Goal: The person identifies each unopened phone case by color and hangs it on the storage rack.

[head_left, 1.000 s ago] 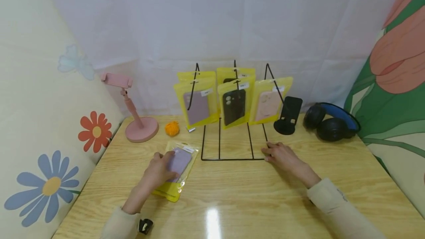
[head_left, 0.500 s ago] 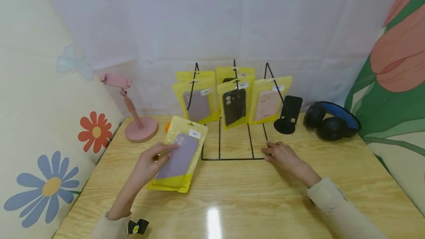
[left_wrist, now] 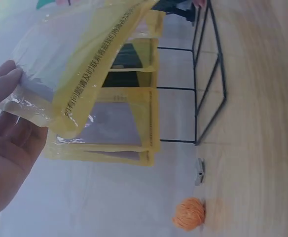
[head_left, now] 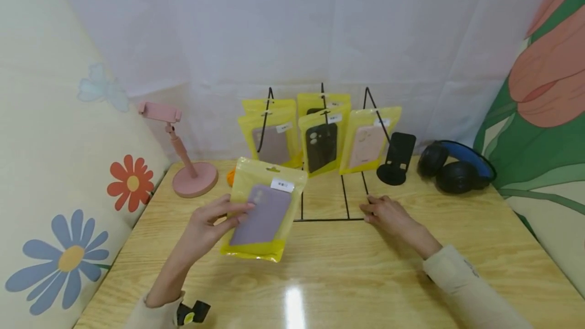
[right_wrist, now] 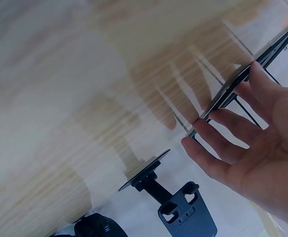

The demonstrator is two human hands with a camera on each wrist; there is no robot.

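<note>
My left hand [head_left: 201, 227] pinches a yellow-edged clear pouch with a purple phone case [head_left: 269, 212] in it, raised above the table in front of the rack's left side. The left wrist view shows the pouch's printed yellow bottom edge, with the thumb on one face and fingers on the other. With its thumb and fingers, my right hand [head_left: 390, 217] holds the front right corner of the black wire rack [head_left: 329, 220]. On the rack's prongs hang pouches with a purple case [head_left: 272, 151], a black case [head_left: 321, 149] and a pink case [head_left: 367, 143]; others hang behind the first two.
A pink phone stand [head_left: 195, 179] is at the back left, near an orange yarn ball [left_wrist: 189, 214] and a small metal clip [left_wrist: 199, 171]. Right of the rack are a black phone stand [head_left: 399, 154] and black-and-blue headphones [head_left: 457, 176].
My left hand has lifted the purple-case pouch off the table and moved it right, turning it more upright. The right hand stays on the rack's corner.
</note>
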